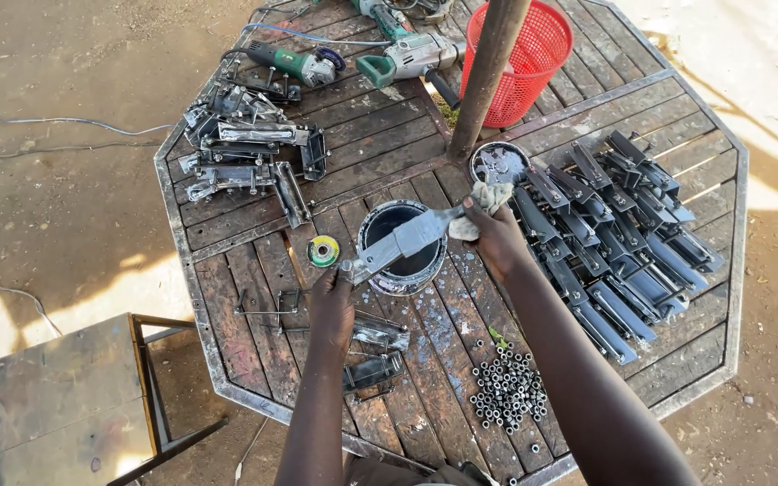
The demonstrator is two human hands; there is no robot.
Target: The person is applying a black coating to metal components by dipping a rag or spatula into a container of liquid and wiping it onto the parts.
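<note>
A grey metal bracket [400, 241] is gripped over the paint can [404, 270] by the left hand [332, 301], while a rag [483, 205] is clutched in the right hand [495, 238].

Both hands [411, 261] on a grey metal bracket [400, 241] above a paint can [404, 274].

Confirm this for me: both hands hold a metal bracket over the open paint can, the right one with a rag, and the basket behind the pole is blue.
Wrong on one point: the basket is red, not blue, as the head view shows. The rest stands: left hand and right hand hold the metal bracket over the open paint can, the right with a rag.
</note>
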